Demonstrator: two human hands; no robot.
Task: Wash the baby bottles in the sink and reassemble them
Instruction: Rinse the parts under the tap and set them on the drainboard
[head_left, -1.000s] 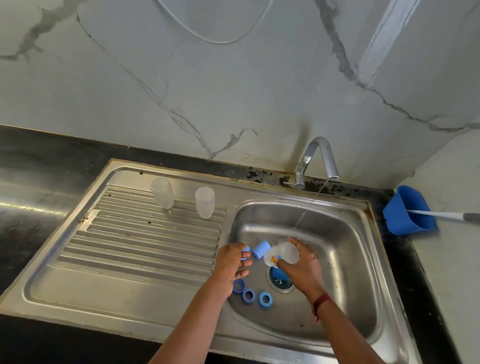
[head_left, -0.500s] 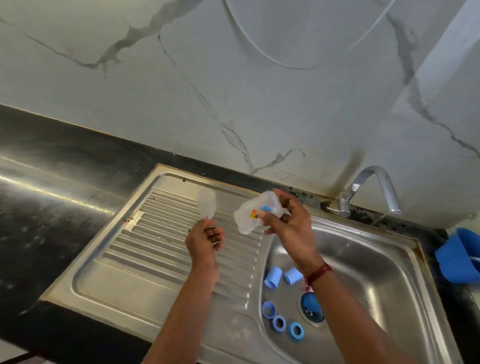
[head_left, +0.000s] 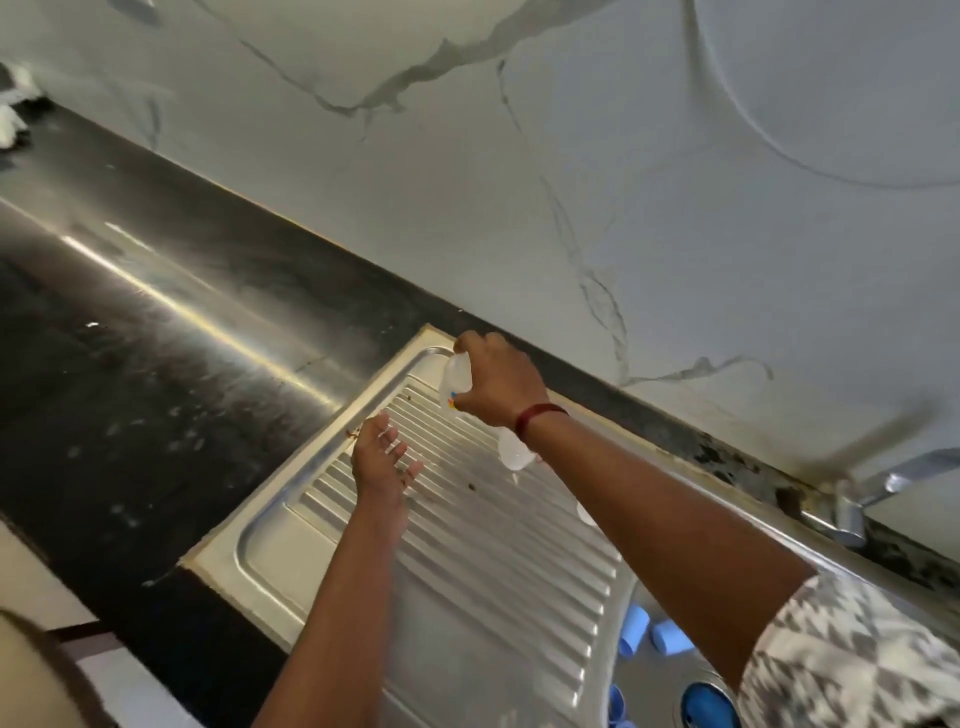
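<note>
Right hand grips the baby bottle from above, fingers and thumb curled round its body. The bottle is translucent frosted plastic, cylindrical and smooth, with a small red, blue and yellow print low on its side. Its long axis is near upright with a slight tilt. Can't tell which end is the mouth, my fingers cover the top. It sits at the far left corner of the stainless drainboard. Can't tell whether its lower end touches the steel. Left hand holds nothing, palm up, fingers spread and relaxed, above the ribbed part of the board, near the bottle but apart from it. The board is pressed steel with parallel ridges, a glossy flat rim, and a few dark specks. A second bottle, same frosted plastic, stands on the ridges just behind my right wrist, partly hidden by it. Red thread band on that wrist, grey-white patterned sleeve further up the arm. In the sink basin two light blue caps lie on their sides, short matte cylinders. Darker blue rings are near the bottom edge. Faucet is blurred chrome. Countertop is polished black, wall is white veined marble.
</note>
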